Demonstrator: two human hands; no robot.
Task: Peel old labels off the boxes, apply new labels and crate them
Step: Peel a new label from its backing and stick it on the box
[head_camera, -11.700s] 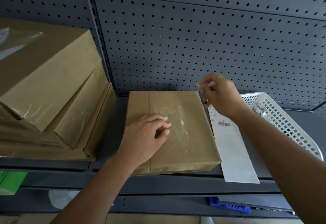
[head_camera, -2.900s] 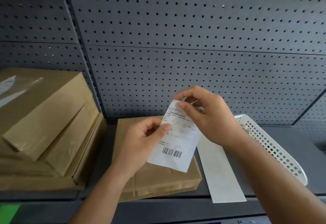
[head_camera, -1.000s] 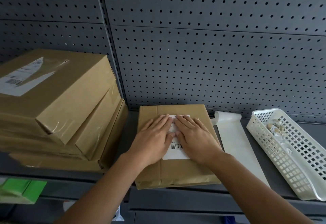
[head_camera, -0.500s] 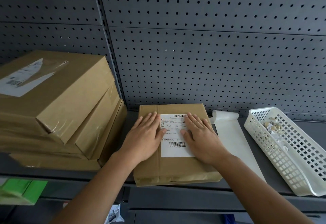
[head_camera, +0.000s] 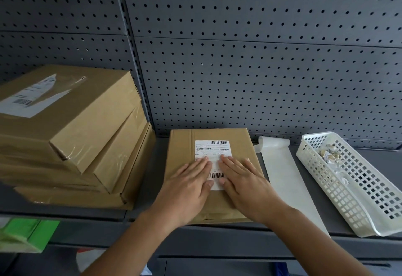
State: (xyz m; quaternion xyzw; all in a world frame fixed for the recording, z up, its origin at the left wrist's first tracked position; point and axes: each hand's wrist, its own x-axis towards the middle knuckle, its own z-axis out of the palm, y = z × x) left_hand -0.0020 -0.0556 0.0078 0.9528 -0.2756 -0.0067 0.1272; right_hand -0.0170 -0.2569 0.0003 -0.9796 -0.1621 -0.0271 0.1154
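On the gray shelf (head_camera: 369, 158) lies a brown box (head_camera: 180, 145). My left hand (head_camera: 187, 191) and right hand (head_camera: 245, 186) press flat, fingers straight, on its white label (head_camera: 212, 148). Beside it lie a backing strip (head_camera: 285, 173) and a white basket (head_camera: 352, 191).

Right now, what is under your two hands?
A white printed barcode label on a flat brown cardboard box; the left hand and right hand cover its lower corners.
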